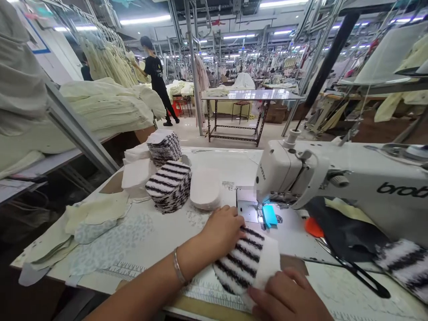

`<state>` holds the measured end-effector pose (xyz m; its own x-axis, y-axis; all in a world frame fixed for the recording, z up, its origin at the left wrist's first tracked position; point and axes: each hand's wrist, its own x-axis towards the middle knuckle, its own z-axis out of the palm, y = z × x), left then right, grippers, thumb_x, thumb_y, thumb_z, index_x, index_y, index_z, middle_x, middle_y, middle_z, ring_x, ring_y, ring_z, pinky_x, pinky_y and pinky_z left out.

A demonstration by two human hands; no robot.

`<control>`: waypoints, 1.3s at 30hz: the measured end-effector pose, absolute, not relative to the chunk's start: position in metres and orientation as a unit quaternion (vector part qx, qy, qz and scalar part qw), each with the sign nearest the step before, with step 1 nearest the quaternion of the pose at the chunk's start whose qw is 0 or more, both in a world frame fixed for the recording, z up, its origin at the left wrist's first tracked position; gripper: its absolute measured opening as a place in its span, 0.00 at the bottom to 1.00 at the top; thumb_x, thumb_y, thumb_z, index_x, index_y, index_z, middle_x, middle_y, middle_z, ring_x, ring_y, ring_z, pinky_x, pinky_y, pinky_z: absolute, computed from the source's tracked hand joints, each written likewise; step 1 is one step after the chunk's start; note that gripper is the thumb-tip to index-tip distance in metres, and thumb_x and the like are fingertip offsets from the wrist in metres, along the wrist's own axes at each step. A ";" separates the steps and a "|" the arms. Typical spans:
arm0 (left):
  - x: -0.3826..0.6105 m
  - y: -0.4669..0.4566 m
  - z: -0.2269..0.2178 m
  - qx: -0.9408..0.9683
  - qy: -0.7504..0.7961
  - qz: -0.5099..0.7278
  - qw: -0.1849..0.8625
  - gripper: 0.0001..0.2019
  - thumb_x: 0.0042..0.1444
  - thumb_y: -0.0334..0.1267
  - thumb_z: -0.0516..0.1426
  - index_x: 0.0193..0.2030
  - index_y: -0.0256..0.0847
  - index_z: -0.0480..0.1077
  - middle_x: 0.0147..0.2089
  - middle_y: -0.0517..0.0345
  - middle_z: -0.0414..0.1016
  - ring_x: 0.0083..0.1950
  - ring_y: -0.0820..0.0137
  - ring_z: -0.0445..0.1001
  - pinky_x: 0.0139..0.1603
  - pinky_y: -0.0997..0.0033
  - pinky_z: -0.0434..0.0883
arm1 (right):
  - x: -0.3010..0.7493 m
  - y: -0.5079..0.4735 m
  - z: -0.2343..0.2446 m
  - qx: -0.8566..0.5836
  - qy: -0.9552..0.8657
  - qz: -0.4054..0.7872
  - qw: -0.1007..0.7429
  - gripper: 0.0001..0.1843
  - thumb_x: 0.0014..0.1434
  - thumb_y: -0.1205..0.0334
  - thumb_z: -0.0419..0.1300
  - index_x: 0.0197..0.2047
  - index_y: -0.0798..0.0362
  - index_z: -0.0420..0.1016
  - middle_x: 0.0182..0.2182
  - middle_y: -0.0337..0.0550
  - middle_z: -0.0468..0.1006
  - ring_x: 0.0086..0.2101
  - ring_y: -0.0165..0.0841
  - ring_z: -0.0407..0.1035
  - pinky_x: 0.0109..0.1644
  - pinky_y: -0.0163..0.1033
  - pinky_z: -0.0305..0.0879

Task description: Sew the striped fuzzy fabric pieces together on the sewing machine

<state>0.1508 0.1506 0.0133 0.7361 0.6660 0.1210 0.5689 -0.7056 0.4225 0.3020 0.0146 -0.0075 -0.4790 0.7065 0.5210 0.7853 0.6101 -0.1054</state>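
A black-and-white striped fuzzy fabric piece (245,256) lies at the front of the sewing table, with a plain white fabric piece (270,254) against its right side. My left hand (222,229) grips the striped piece by its upper left edge, fingers closed. At the lower right, my right hand (289,296) pinches the lower edge of the pieces between thumb and fingers. Just beyond them is the needle area of a white sewing machine (294,174), lit up, with a bright blue guide (269,216) beside the presser foot.
Stacks of striped pieces (169,183) and white pieces (204,189) stand left of the machine. Loose cream fabric (96,211) covers the table's left side. Thread snips (363,276) and an orange item (313,227) lie at right. A person (154,76) stands by hanging garments.
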 end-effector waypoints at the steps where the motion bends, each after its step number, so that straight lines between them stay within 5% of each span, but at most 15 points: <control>1: 0.147 0.151 0.014 0.910 0.343 0.135 0.190 0.01 0.52 0.32 0.58 0.32 0.38 0.70 0.36 0.51 0.69 0.41 0.59 0.66 0.41 0.61 0.62 | 0.294 0.019 -0.010 -0.438 -0.845 -0.080 0.295 0.13 0.64 0.65 0.46 0.38 0.50 0.71 0.22 0.36 0.68 0.24 0.29 0.62 0.36 0.38 0.54; 7: 0.124 0.148 0.028 0.866 0.350 0.198 0.297 0.05 0.50 0.28 0.56 0.34 0.40 0.67 0.35 0.58 0.70 0.38 0.66 0.68 0.38 0.69 0.63 | 0.269 0.031 -0.007 -0.466 -0.818 -0.026 0.336 0.15 0.62 0.69 0.46 0.28 0.52 0.70 0.21 0.36 0.66 0.23 0.29 0.59 0.35 0.39 0.51; 12: 0.132 0.145 0.042 0.806 0.343 0.256 0.408 0.08 0.51 0.29 0.56 0.39 0.41 0.67 0.38 0.58 0.73 0.41 0.67 0.71 0.41 0.70 0.66 | 0.296 0.017 0.013 -0.448 -0.839 -0.030 0.308 0.05 0.57 0.69 0.56 0.37 0.52 0.71 0.23 0.36 0.68 0.26 0.29 0.63 0.40 0.40 0.55; 23: 0.164 0.149 0.014 0.906 0.315 0.095 0.265 0.11 0.51 0.25 0.54 0.40 0.41 0.67 0.40 0.58 0.72 0.41 0.65 0.71 0.41 0.68 0.67 | 0.313 -0.002 -0.016 -0.490 -0.811 -0.006 0.318 0.08 0.62 0.69 0.52 0.37 0.52 0.72 0.22 0.35 0.67 0.24 0.28 0.60 0.39 0.39 0.54; 35: 0.152 0.155 0.015 0.893 0.341 0.124 0.265 0.08 0.54 0.27 0.54 0.40 0.40 0.66 0.40 0.59 0.70 0.41 0.67 0.69 0.42 0.68 0.66 | 0.316 0.009 -0.020 -0.492 -0.820 -0.003 0.291 0.09 0.62 0.70 0.52 0.42 0.52 0.71 0.23 0.36 0.66 0.25 0.28 0.58 0.38 0.40 0.52; 39: 0.152 0.154 0.012 0.899 0.323 0.147 0.257 0.07 0.55 0.28 0.54 0.40 0.40 0.66 0.40 0.58 0.69 0.42 0.68 0.68 0.42 0.69 0.66 | 0.314 0.007 -0.015 -0.485 -0.813 0.001 0.321 0.11 0.62 0.72 0.49 0.36 0.52 0.70 0.22 0.36 0.66 0.25 0.28 0.58 0.38 0.39 0.52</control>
